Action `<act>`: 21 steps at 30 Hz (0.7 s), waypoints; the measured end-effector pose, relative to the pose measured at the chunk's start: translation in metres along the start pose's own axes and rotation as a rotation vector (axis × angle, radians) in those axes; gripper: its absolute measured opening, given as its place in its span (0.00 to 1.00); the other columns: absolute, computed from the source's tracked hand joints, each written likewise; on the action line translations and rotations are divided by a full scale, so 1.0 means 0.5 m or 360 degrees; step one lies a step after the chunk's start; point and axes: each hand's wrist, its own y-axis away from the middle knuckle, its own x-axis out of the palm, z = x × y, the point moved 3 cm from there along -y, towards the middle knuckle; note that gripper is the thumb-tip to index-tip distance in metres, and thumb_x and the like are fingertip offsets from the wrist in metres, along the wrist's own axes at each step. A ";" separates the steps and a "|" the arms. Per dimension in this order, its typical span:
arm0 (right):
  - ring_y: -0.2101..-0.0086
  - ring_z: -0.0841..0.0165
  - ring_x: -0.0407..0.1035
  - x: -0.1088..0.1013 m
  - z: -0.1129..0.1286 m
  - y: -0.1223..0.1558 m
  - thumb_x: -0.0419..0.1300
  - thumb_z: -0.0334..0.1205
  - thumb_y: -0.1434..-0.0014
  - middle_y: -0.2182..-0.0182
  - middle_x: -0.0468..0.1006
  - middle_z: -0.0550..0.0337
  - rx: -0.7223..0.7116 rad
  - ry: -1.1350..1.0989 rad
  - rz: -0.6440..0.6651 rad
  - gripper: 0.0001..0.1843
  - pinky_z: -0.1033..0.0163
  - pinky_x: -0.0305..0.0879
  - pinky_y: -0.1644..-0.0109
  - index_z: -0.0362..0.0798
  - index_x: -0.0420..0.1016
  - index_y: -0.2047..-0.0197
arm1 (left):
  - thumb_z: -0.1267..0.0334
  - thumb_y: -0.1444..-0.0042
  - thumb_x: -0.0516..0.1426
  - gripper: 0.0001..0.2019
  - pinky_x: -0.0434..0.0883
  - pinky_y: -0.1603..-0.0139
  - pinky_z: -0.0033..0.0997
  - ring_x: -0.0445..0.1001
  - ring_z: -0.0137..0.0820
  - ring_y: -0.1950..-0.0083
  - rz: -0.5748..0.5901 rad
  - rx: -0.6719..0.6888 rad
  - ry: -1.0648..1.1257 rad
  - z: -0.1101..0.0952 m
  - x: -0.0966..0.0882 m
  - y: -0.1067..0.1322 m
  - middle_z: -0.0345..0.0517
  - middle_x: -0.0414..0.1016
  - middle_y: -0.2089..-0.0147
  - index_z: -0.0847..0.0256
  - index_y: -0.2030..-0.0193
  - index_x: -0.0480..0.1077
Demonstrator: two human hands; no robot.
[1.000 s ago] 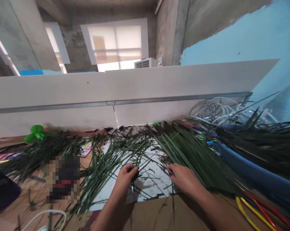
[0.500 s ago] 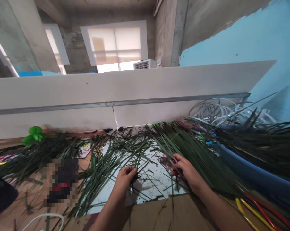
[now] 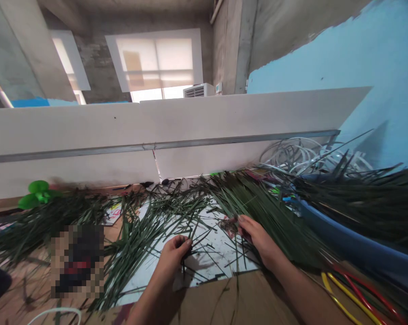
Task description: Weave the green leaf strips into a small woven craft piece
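Leaf strips [image 3: 275, 212], long, narrow and dark green, lie in a dense fan on the right half of the table. They run from the white partition board [image 3: 190, 122] toward the near edge.

Right hand [image 3: 258, 237]: positioned at the left border of the fan. Thumb and fingertips are pressed together, pinching a few strips at their near ends.

Left hand [image 3: 172, 257]: positioned near the right hand but apart from it, over the white sheet [image 3: 212, 257]. Fingers are curled inward, with thumb and forefinger pinching a thin dark strip [image 3: 183, 267] that hangs down from the grip.

Open room: the bare patch of white sheet between the two hands, crossed by a few stray slivers. A cardboard panel [image 3: 220, 300] overlaps the sheet's near edge beneath both wrists.

Boundaries:
- Left: a looser scatter of strips [image 3: 139, 230] covers the sheet's left edge. Beyond it lies a pixelated dark object [image 3: 77, 262].
- Right: a blue tub [image 3: 339, 241] stands with its rim just beside the fan and is heaped with more strips. Yellow and red cords [image 3: 346, 295] lie at the near right corner.
- Rear: the partition board stands upright and closes off the table. White cable coils [image 3: 302, 155] sit behind the tub at the board's right end. A green plastic piece [image 3: 38, 194] rests against the board at the far left.
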 end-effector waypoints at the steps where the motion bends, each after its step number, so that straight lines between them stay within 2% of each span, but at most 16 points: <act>1: 0.75 0.68 0.59 -0.001 -0.001 -0.001 0.65 0.67 0.50 0.79 0.65 0.66 0.0011 -0.0011 -0.0016 0.27 0.64 0.54 0.69 0.49 0.79 0.68 | 0.45 0.69 0.72 0.24 0.54 0.74 0.25 0.58 0.24 0.77 0.0012 0.0007 -0.0012 0.000 0.001 -0.001 0.38 0.64 0.79 0.62 0.78 0.70; 5: 0.74 0.68 0.60 -0.005 -0.004 -0.001 0.69 0.63 0.54 0.79 0.66 0.66 0.0070 -0.0114 -0.0030 0.25 0.64 0.53 0.69 0.49 0.79 0.65 | 0.46 0.70 0.72 0.24 0.54 0.74 0.26 0.57 0.24 0.77 0.0082 0.0024 -0.0059 0.001 0.006 -0.002 0.37 0.62 0.81 0.61 0.80 0.69; 11: 0.77 0.70 0.50 -0.004 0.011 0.009 0.66 0.65 0.50 0.82 0.58 0.68 -0.0042 -0.0055 -0.0114 0.26 0.64 0.45 0.73 0.47 0.81 0.67 | 0.44 0.69 0.72 0.24 0.53 0.74 0.26 0.57 0.25 0.77 0.0081 0.0032 -0.0085 0.003 0.007 0.002 0.37 0.62 0.80 0.61 0.79 0.69; 15: 0.77 0.70 0.50 0.001 0.016 0.012 0.65 0.67 0.52 0.82 0.58 0.68 -0.0007 -0.0053 -0.0142 0.29 0.64 0.45 0.73 0.47 0.82 0.65 | 0.42 0.65 0.71 0.25 0.53 0.74 0.24 0.57 0.24 0.77 0.0052 -0.0021 0.0057 0.010 0.005 0.003 0.36 0.62 0.79 0.61 0.76 0.69; 18: 0.77 0.70 0.51 0.009 0.005 0.010 0.65 0.67 0.52 0.81 0.63 0.66 0.0088 0.0052 0.0068 0.29 0.64 0.46 0.73 0.47 0.83 0.63 | 0.42 0.65 0.71 0.26 0.52 0.75 0.23 0.54 0.22 0.78 0.0014 -0.0017 0.0194 0.011 0.000 0.002 0.33 0.59 0.80 0.61 0.76 0.67; 21: 0.75 0.68 0.58 0.017 -0.003 0.011 0.64 0.62 0.47 0.77 0.72 0.62 -0.0030 0.0336 0.0347 0.24 0.64 0.52 0.70 0.48 0.83 0.65 | 0.44 0.64 0.71 0.25 0.52 0.75 0.24 0.54 0.22 0.77 0.0025 -0.0001 0.0217 0.007 -0.005 0.001 0.33 0.59 0.80 0.61 0.76 0.66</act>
